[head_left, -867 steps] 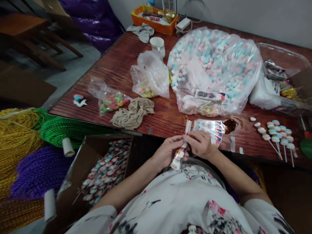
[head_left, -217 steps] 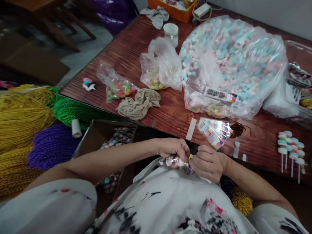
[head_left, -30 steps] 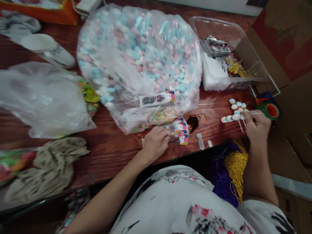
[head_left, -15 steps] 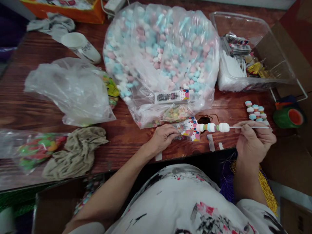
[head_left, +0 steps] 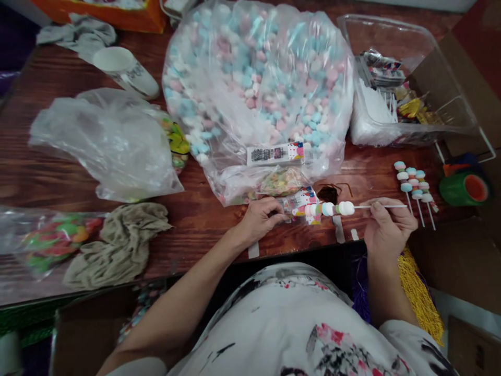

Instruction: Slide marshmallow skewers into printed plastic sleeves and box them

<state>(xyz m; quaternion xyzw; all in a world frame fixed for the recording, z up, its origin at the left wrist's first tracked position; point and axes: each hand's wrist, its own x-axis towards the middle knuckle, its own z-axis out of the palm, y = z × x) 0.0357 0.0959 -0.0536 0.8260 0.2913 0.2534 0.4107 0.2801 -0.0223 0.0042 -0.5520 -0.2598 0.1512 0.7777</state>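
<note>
My right hand (head_left: 389, 224) pinches the white stick of a marshmallow skewer (head_left: 329, 209), threaded with white, pink, blue and green pieces. The skewer lies level, its candy end pointing left over a clear printed wrapper (head_left: 301, 201). My left hand (head_left: 261, 219) is closed at the wrapper's left end, fingers pinching its edge. Whether the skewer's tip is inside the wrapper or just over it, I cannot tell. Beyond my hands a big clear bag of pastel marshmallows (head_left: 258, 78) takes up the middle of the table, with a printed label (head_left: 274, 153) on its lower part.
Several finished-looking skewers (head_left: 413, 183) lie at the right beside green tape (head_left: 465, 187). Behind them stands a clear plastic bin (head_left: 422, 125). Leftward are a white mug (head_left: 136, 78), a plastic bag (head_left: 105, 141), bagged gummy candy (head_left: 58, 237) and a crumpled cloth (head_left: 117, 245).
My right hand has moved left with the skewer, bringing its candy end over the wrapper. The sticks of the skewers lying at the right now show. My left hand stays nearly in place.
</note>
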